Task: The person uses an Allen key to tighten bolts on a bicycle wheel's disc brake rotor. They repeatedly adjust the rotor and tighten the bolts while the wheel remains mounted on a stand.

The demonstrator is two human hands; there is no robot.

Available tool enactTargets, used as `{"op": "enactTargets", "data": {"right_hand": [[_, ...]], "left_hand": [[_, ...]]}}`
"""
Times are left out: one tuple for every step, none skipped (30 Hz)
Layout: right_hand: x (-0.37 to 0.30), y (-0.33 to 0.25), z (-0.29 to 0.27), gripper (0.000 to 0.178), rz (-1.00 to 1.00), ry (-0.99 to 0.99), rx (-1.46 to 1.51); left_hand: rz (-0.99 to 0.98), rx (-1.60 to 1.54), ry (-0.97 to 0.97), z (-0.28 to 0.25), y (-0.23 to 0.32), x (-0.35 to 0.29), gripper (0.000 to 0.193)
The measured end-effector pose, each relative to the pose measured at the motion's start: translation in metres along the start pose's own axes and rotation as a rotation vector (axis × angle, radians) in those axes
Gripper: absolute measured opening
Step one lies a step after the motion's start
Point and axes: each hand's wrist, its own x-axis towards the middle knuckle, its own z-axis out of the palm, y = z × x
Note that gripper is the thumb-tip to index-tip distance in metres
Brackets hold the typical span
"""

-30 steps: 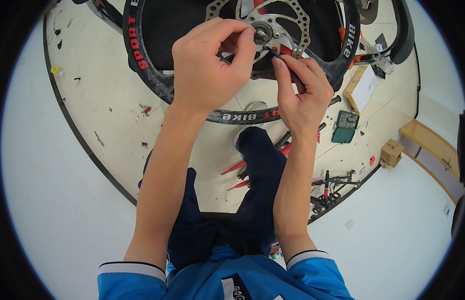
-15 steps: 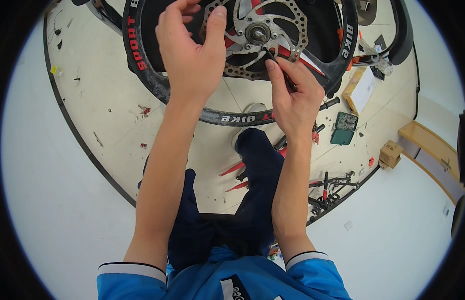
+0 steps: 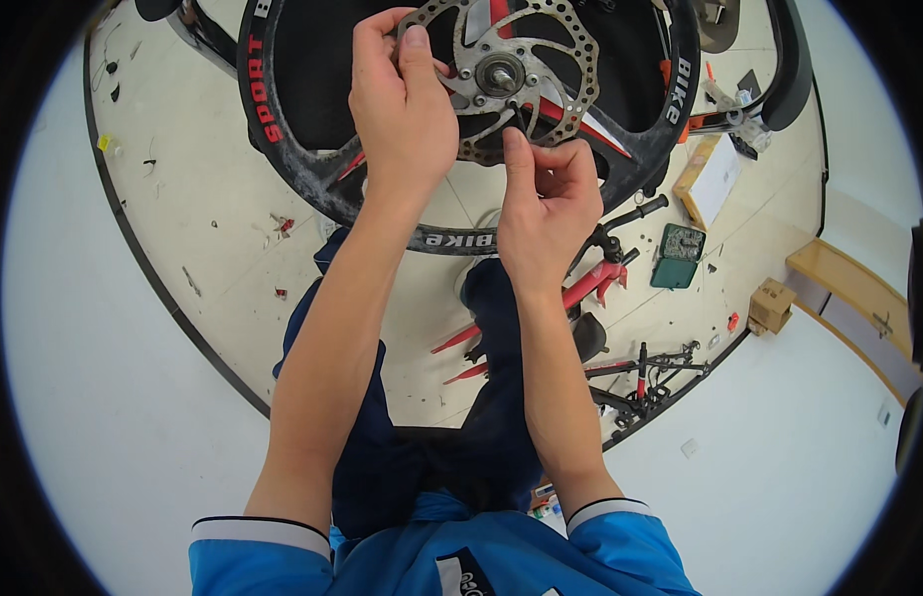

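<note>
A bicycle wheel (image 3: pixel 307 179) with a black rim and red and white markings lies at the top of the view. A perforated metal brake disc (image 3: pixel 587 72) is mounted round its hub (image 3: pixel 501 75). My left hand (image 3: pixel 407 129) grips the disc's left edge, thumb on top and fingers partly hidden behind it. Thumb and fingers of my right hand (image 3: pixel 551 199) pinch a thin black hex key (image 3: pixel 522 118). Its upper end meets the disc near a bolt just below the hub; the exact contact is too small to make out.
Red bicycle frame parts (image 3: pixel 590 286) and a black frame (image 3: pixel 640 387) lie on the floor to the right. Beyond them are an open green case (image 3: pixel 678 256), a white-topped box (image 3: pixel 710 179) and a cardboard box (image 3: pixel 772 305). Small scraps (image 3: pixel 282 225) dot the left floor.
My left hand has moved right and closed on the disc's edge. My right hand has shifted left and slightly down with the hex key. The wheel appears slightly further left.
</note>
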Motion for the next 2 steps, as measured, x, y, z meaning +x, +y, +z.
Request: {"op": "enactTargets", "data": {"right_hand": [[-0.0002,-0.0007,0.0020,0.029,0.014,0.003,0.013],[-0.0002,-0.0017,0.0031,0.028,0.027,0.005,0.027]], "left_hand": [[0.017,0.011,-0.010,-0.0007,-0.0029,0.0028,0.027],[0.034,0.021,-0.021,-0.0022,-0.0072,0.0062,0.027]]}}
